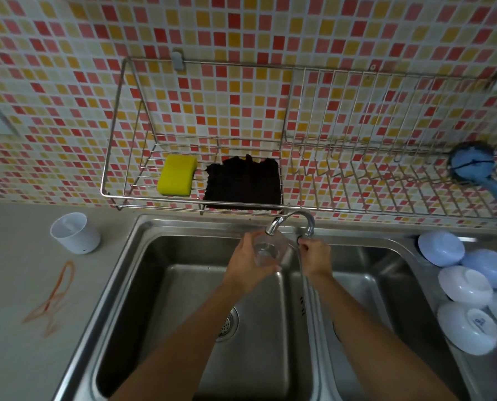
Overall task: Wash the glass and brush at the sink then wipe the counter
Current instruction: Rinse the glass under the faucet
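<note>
Left hand [248,263] grip wrapped around clear glass [267,250], held right under faucet [292,222] spout, over left sink basin [183,285]. Right hand [313,256] grip pinched on handle at faucet base. Blue brush [472,166] lies on wire rack [357,169] far right of faucet; yellow sponge [178,175] and dark cloth [243,182] on rack left of faucet. White cup [75,233] on table left of faucet.

Yellow sponge [177,175] beside black cloth [244,183] on wire rack [357,157]. White cup [75,233] and orange bands [55,296] at left. Upside-down bowls [467,285] at right.
</note>
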`<state>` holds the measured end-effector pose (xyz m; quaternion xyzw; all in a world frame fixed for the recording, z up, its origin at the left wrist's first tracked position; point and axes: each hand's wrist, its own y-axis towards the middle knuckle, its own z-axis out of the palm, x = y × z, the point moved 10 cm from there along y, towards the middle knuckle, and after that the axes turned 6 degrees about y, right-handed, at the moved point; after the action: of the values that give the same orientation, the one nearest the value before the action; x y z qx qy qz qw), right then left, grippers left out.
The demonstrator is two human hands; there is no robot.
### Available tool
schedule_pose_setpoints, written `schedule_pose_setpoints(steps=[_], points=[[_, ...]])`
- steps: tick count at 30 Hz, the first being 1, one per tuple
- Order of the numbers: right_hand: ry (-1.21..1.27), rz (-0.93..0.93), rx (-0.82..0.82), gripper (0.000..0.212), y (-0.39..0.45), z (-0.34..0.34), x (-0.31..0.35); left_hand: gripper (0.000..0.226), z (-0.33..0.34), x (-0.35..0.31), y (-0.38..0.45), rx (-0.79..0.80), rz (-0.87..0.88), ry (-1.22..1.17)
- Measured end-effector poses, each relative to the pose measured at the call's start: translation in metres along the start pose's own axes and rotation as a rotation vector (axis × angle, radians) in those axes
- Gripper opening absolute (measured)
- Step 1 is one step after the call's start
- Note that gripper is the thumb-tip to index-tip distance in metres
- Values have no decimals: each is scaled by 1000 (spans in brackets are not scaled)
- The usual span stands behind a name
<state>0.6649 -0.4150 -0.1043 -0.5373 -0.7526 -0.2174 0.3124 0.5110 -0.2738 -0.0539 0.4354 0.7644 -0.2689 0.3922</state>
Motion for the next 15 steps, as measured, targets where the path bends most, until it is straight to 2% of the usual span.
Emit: schedule_pose_setpoints(steps=[10,12,15], points=[[-4,-16,-19,25,-1,-3,3,82,7,2,-2,27,28,72],[-12,-9,-24,25,-1,-4,3,77,3,3,1,2,0,31],[-19,-6,-16,24,-1,-3,2,82,-2,3,9,-23,-40,-25]])
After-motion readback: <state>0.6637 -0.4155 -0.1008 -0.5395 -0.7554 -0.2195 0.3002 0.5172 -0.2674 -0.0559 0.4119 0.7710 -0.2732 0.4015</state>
